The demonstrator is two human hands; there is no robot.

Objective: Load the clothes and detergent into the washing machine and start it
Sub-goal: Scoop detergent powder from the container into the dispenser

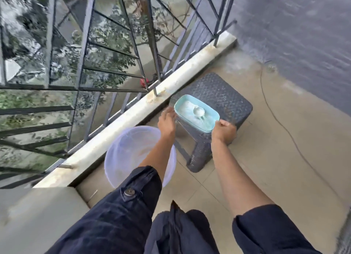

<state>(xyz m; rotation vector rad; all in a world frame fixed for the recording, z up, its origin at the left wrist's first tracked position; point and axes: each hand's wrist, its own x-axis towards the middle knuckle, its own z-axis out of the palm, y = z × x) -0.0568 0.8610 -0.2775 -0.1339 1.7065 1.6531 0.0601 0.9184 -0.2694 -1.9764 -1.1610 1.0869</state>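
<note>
A pale blue-green detergent container (182,101) stands open on a dark woven stool (224,94), filled with white powder. A white scoop (199,112) lies in the powder. My right hand (224,131) grips the container's near right corner. My left hand (167,121) is at its left edge with the fingers loosely bent; I cannot tell whether they touch the rim. No washing machine or clothes are in view.
A translucent white bucket (131,145) stands on the tiled floor below my left arm, next to the balcony's low concrete kerb (133,119) and metal railing (85,50). A thin cable (281,124) runs across the floor on the right.
</note>
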